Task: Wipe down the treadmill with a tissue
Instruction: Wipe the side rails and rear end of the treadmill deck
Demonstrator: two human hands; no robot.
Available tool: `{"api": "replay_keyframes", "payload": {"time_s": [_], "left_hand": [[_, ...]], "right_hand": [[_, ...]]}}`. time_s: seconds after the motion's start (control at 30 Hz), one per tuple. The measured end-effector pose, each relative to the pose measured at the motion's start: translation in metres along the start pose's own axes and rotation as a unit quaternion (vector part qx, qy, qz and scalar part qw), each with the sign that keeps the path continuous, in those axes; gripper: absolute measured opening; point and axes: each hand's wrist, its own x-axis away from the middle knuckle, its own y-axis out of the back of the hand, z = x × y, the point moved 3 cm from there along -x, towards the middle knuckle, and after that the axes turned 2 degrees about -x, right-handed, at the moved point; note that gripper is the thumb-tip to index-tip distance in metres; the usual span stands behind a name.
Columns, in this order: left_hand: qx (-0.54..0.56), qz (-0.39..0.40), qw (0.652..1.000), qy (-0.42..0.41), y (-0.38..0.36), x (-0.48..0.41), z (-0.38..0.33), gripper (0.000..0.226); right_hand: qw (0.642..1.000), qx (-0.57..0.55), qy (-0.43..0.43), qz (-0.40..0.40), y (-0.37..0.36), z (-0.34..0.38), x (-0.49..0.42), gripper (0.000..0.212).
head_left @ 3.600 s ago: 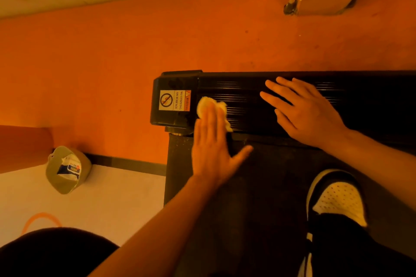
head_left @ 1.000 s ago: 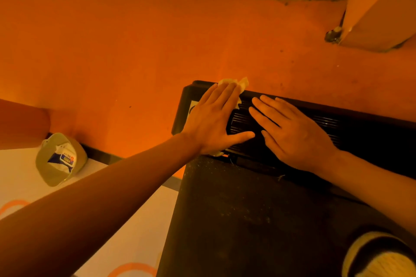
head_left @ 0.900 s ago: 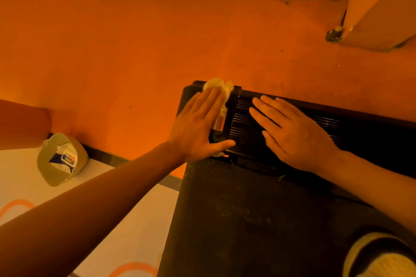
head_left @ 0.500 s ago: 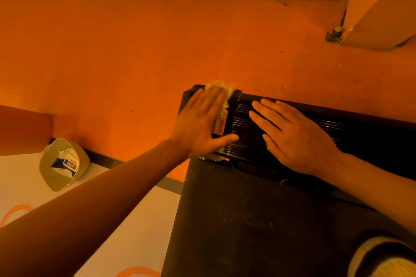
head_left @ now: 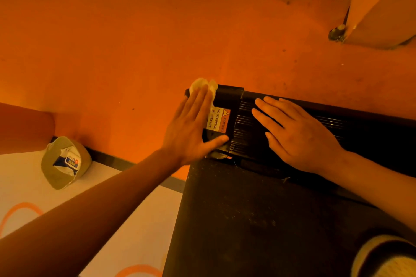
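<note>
The straight, close-set fingers (head_left: 201,102) of the left hand (head_left: 191,129) lie flat on a crumpled white paper tissue (head_left: 200,84) and press it onto the far left corner of the black plastic motor cover (head_left: 229,96). Only the tissue's far edge and a thin strip beside the index finger show from under the hand. The thumb is stretched out to the right across the cover's near edge. Just right of these fingers sits a white and orange warning label (head_left: 218,120) reading "NO STEPPING".

The right hand (head_left: 299,136) rests palm down on the cover's ribbed part, its fingers straight and slightly spread, holding nothing.

The cover belongs to a black treadmill (head_left: 247,220), whose dusty belt runs toward the camera. A light shoe toe (head_left: 387,258) stands on the belt at the lower right. On the orange floor (head_left: 135,51) to the left, on a white mat with orange rings (head_left: 139,227), lies an olive pouch holding a blue and white packet (head_left: 65,162).
</note>
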Motion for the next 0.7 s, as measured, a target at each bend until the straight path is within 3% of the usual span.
{"api": "replay_keyframes", "payload": {"time_s": [0.1,0.3,0.53,0.7], "left_hand": [[0.015,0.013,1.000,0.020,0.004,-0.013,-0.006,0.112],[-0.002,0.055,0.997,-0.052,-0.010,0.049,-0.030,0.116],[-0.010,0.047,0.997,-0.068,0.002,-0.038,-0.046,0.112],[0.012,0.045,0.994,-0.100,-0.007,0.023,-0.043,0.116]], "right_hand": [[1.000,0.000,-0.002,0.003,0.001,0.000,0.000,0.056],[1.000,0.003,-0.003,0.001,0.000,0.000,0.000,0.057],[1.000,0.000,-0.003,-0.004,0.001,0.000,0.000,0.056],[1.000,0.000,-0.005,-0.003,0.001,0.000,-0.001,0.056]]}}
